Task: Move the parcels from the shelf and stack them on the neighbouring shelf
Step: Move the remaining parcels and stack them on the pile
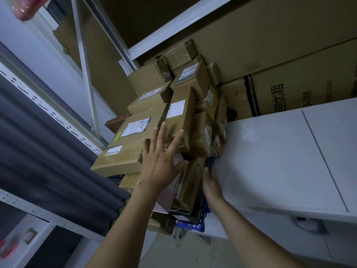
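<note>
Okay, far left: dark grey ribbed sheet (48,151). Centre: parcels (143,126) heaped high on shelf, leaning, blue crate (195,226) beneath. Left hand (162,165) flat, fingers spread, pressing heap's face, gripping nothing. Right hand (211,182) wedged between heap and white shelf board (280,161); fingers hidden, can't tell grip. I judge: steadying heap, choosing parcel. Next move: grip one upper parcel both sides, lift without toppling neighbours.

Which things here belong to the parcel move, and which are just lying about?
Job: stacked parcels; left hand pressing on them; right hand at the stack's side.
Lying about: large cardboard boxes; blue crate; grey corrugated sheet.
</note>
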